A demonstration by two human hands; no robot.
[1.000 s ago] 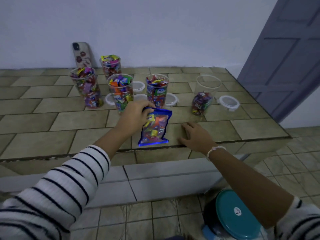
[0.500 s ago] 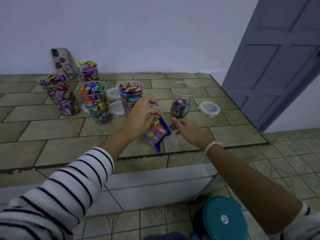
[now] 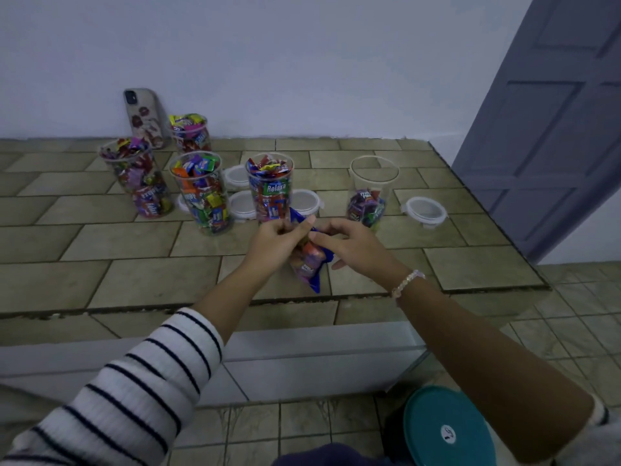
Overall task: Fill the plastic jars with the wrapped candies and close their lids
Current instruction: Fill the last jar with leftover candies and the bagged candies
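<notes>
Half a second earlier only the left hand [image 3: 279, 237] held the blue candy bag [image 3: 311, 264]; now the right hand [image 3: 349, 243] has joined it. Both forearms reach out over the desk [image 3: 100, 264], fingers pinching the bag's upper end. The bag hangs just above the desk in front of the full jar [image 3: 270, 190] and the part-filled jar [image 3: 369, 196], its long axis steep, with the top toward the jars and the bottom toward the person.
</notes>
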